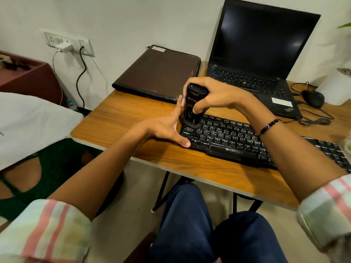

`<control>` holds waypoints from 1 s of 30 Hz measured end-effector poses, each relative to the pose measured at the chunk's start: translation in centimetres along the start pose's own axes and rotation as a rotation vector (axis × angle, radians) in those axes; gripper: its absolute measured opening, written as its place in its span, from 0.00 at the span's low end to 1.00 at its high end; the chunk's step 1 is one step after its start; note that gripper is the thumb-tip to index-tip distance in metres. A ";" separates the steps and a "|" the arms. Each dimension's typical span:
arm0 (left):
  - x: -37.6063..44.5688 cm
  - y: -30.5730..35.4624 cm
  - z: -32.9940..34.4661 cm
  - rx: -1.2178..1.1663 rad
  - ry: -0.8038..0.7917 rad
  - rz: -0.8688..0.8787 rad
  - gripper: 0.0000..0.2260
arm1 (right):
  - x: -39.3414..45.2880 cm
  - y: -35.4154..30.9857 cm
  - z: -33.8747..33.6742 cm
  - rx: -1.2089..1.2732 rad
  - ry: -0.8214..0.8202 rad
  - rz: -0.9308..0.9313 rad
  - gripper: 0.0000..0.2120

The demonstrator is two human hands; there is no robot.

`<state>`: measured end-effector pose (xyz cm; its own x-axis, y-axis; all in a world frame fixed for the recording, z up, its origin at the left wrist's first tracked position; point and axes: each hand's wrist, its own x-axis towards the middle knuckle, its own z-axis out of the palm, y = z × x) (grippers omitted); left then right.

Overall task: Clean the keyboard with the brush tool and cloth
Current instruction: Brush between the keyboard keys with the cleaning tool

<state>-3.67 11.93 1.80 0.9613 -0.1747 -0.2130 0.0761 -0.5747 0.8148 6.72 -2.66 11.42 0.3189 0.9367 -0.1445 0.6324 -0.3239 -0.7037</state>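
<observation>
A black keyboard (pixel 237 141) lies across the wooden table (pixel 121 118), running off to the right. My right hand (pixel 212 95) grips a black brush tool (pixel 190 103) held upright, its bristles down on the keys at the keyboard's far left end. My left hand (pixel 167 128) has straight fingers along the keyboard's left edge, with the thumb pressing the near left corner. No cloth shows in view.
A closed brown laptop (pixel 159 73) lies at the back of the table, an open black laptop (pixel 262 59) to its right. A black mouse (pixel 313 98) with cable sits far right beside a white pot (pixel 336 88). A bed (pixel 28 122) stands left; my knees are under the table.
</observation>
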 end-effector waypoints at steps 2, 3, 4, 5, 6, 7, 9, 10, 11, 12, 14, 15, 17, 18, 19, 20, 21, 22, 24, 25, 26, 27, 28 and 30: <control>0.1 -0.1 -0.1 0.015 0.003 -0.004 0.68 | 0.5 -0.1 0.5 -0.040 -0.066 -0.007 0.20; 0.1 -0.2 -0.1 0.005 0.004 -0.010 0.68 | 0.7 -0.2 0.6 -0.070 -0.068 -0.020 0.20; 0.1 -0.2 -0.1 -0.008 0.006 -0.019 0.67 | 0.8 -0.3 0.6 -0.093 -0.055 -0.036 0.20; 0.1 -0.3 -0.1 -0.017 0.007 -0.025 0.68 | 0.8 -0.2 0.6 -0.108 -0.030 -0.050 0.20; 0.1 -0.3 -0.1 -0.023 0.010 -0.020 0.68 | 0.6 -0.1 0.7 -0.100 0.005 -0.065 0.20; 0.0 -0.2 -0.1 -0.022 0.014 -0.012 0.69 | 0.3 0.1 0.8 -0.066 0.043 -0.071 0.20; -0.1 -0.1 -0.1 -0.009 0.014 0.010 0.70 | -0.6 0.6 1.2 0.037 0.093 -0.066 0.20; 0.0 -0.1 -0.1 -0.010 0.004 0.011 0.70 | -1.0 0.8 1.5 0.063 0.105 -0.057 0.20; 0.0 -0.1 0.0 -0.022 -0.005 0.003 0.70 | -1.2 0.9 1.7 0.058 0.120 -0.037 0.20; 0.0 -0.1 0.0 -0.036 -0.009 -0.015 0.69 | -1.2 0.9 1.9 0.033 0.142 -0.011 0.20; 0.2 -0.2 0.0 -0.039 -0.008 -0.038 0.65 | -1.0 0.6 1.9 0.005 0.166 0.066 0.19; 0.3 -0.2 0.0 -0.032 -0.004 -0.043 0.64 | -0.9 0.4 1.7 0.021 0.148 0.108 0.19; 0.3 -0.4 0.1 -0.028 0.005 -0.039 0.63 | -0.9 0.2 1.1 0.062 0.101 0.163 0.18; 0.3 -0.4 0.1 -0.031 0.006 -0.036 0.63 | -0.9 0.2 0.9 0.080 0.106 0.166 0.18; 0.3 -0.4 0.1 -0.032 0.008 -0.034 0.64 | -0.9 0.2 0.7 0.099 0.130 0.149 0.18; 0.3 -0.3 0.1 -0.035 0.005 -0.026 0.65 | -1.0 0.3 0.8 0.116 0.156 0.116 0.18; 0.3 -0.3 0.1 -0.036 0.002 -0.016 0.66 | -1.2 0.4 1.0 0.118 0.162 0.074 0.18; 0.3 -0.2 0.1 -0.029 -0.002 -0.008 0.68 | -1.3 0.5 1.3 0.102 0.147 0.032 0.19; 0.3 -0.3 0.0 -0.003 -0.011 0.003 0.69 | -1.8 0.6 2.0 0.070 0.092 -0.021 0.18; 0.3 -0.3 0.0 0.002 -0.013 0.002 0.69 | -1.9 0.6 2.0 0.049 0.066 -0.021 0.18; 0.2 -0.3 0.0 -0.001 -0.010 -0.003 0.69 | -1.9 0.5 1.8 0.021 0.044 -0.009 0.18; 0.2 -0.2 0.0 -0.003 -0.010 -0.003 0.69 | -1.8 0.4 1.4 -0.012 0.022 0.006 0.18; 0.2 -0.1 0.0 -0.004 -0.011 0.001 0.69 | -1.8 0.3 1.0 -0.055 -0.006 0.013 0.17; 0.0 0.1 0.1 0.000 -0.012 0.007 0.69 | -1.6 -0.1 0.1 -0.166 -0.036 0.006 0.18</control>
<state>-3.67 11.79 1.82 0.9587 -0.1877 -0.2138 0.0698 -0.5734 0.8163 6.07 -4.07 11.65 0.2991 0.9379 -0.1756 0.7393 -0.3441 -0.5789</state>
